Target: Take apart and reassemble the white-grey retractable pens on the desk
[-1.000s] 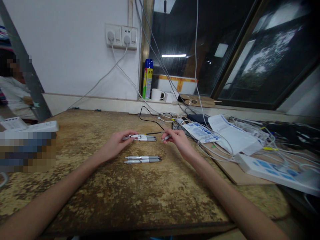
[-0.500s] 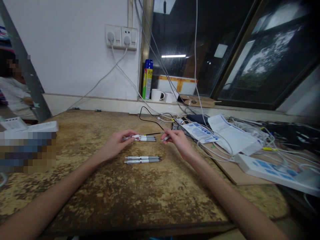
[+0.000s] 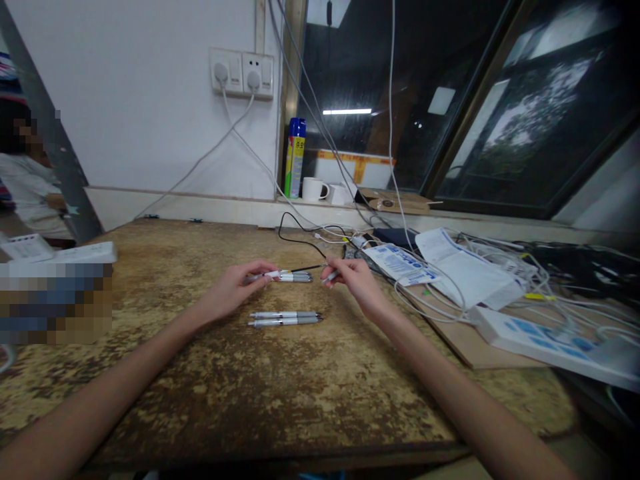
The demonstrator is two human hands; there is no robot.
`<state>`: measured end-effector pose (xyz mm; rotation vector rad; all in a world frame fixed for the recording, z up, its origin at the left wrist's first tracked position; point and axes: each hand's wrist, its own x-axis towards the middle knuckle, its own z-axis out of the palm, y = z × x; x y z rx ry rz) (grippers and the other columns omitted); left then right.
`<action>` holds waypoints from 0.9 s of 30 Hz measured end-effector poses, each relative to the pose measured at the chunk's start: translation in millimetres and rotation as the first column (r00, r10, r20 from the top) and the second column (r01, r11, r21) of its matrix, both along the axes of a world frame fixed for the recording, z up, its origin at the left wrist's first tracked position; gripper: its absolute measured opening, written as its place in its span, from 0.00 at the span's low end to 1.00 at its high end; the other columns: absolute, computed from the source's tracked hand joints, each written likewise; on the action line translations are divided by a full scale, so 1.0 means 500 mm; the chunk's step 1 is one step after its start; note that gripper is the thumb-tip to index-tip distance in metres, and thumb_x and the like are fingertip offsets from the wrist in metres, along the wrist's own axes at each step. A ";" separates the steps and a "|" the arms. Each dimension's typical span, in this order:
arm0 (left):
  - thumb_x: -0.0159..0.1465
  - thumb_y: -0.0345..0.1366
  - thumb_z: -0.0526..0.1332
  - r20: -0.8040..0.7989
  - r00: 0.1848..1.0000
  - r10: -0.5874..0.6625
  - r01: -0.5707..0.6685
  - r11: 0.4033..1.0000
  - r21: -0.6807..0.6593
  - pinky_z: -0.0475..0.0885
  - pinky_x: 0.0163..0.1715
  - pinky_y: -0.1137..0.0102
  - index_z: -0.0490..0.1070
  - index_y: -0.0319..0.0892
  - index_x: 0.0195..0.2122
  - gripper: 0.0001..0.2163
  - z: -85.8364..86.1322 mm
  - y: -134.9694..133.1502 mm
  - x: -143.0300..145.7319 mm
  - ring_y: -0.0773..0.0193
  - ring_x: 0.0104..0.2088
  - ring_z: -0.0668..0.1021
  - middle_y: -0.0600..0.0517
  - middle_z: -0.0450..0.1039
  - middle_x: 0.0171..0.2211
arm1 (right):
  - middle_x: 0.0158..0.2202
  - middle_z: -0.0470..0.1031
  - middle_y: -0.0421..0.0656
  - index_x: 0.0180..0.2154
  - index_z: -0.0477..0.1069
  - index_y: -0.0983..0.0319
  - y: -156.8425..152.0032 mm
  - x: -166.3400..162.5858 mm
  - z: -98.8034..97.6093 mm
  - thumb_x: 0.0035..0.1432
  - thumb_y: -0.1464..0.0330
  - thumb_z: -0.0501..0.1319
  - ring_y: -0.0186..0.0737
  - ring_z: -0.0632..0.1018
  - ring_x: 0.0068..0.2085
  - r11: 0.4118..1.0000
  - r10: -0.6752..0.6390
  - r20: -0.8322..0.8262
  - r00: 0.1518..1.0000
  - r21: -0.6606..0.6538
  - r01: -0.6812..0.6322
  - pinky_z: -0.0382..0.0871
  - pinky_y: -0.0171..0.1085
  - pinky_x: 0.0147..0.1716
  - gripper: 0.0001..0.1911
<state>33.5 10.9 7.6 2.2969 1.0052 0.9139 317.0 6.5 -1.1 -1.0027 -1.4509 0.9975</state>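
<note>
My left hand (image 3: 250,279) is closed, pinching a white pen barrel (image 3: 273,274) between thumb and fingers. My right hand (image 3: 347,272) is closed on a short grey pen piece (image 3: 331,275). A thin dark pen refill (image 3: 307,268) spans the space between the two hands; which hand bears it I cannot tell. Just below it, white-and-grey pens (image 3: 295,277) lie on the table, partly covered by my left hand. Closer to me, two more white-and-grey pens (image 3: 285,319) rest side by side, their grey ends to the right.
The worn wooden table (image 3: 280,400) carries a tangle of cables, papers (image 3: 400,263) and a white power strip (image 3: 545,343) at right. A black cable (image 3: 300,240) lies behind my hands. On the sill stand a spray can (image 3: 295,160) and a mug (image 3: 314,189). Someone sits far left.
Both hands hold nearly the same place and grip. The white barrel in my left hand has shifted very slightly; the pens on the table have not moved.
</note>
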 end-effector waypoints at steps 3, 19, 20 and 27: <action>0.73 0.45 0.58 -0.002 1.000 -0.008 0.008 1.000 0.001 0.74 0.53 0.59 0.77 0.44 0.52 0.15 0.001 -0.002 0.001 0.54 0.51 0.80 0.47 0.81 0.51 | 0.25 0.80 0.47 0.25 0.81 0.64 0.000 0.000 -0.001 0.61 0.51 0.63 0.38 0.77 0.27 1.000 -0.015 0.011 1.000 0.009 0.015 0.70 0.37 0.32 0.24; 0.72 0.43 0.60 -0.016 0.998 -0.054 0.053 0.998 -0.022 0.73 0.54 0.58 0.78 0.46 0.55 0.14 -0.007 -0.013 0.012 0.53 0.50 0.81 0.48 0.82 0.52 | 0.42 0.82 0.45 0.41 0.82 0.58 -0.032 -0.035 -0.004 0.68 0.63 0.61 0.44 0.81 0.43 0.907 -0.088 0.459 0.884 0.404 -0.120 0.71 0.39 0.45 0.11; 0.72 0.43 0.60 -0.014 0.998 -0.058 0.057 0.998 -0.020 0.73 0.55 0.57 0.78 0.46 0.55 0.15 -0.009 -0.013 0.013 0.52 0.50 0.81 0.48 0.82 0.53 | 0.42 0.82 0.45 0.42 0.81 0.58 -0.032 -0.035 -0.004 0.69 0.63 0.61 0.44 0.81 0.44 0.900 -0.096 0.466 0.880 0.419 -0.124 0.70 0.40 0.46 0.11; 0.72 0.44 0.61 -0.016 0.999 -0.049 0.049 0.999 -0.008 0.73 0.55 0.60 0.79 0.47 0.54 0.14 -0.012 -0.013 0.013 0.53 0.52 0.81 0.50 0.82 0.53 | 0.36 0.82 0.44 0.35 0.81 0.59 -0.030 -0.035 -0.013 0.71 0.59 0.58 0.44 0.80 0.38 0.934 -0.062 0.501 0.863 0.334 -0.126 0.69 0.39 0.39 0.17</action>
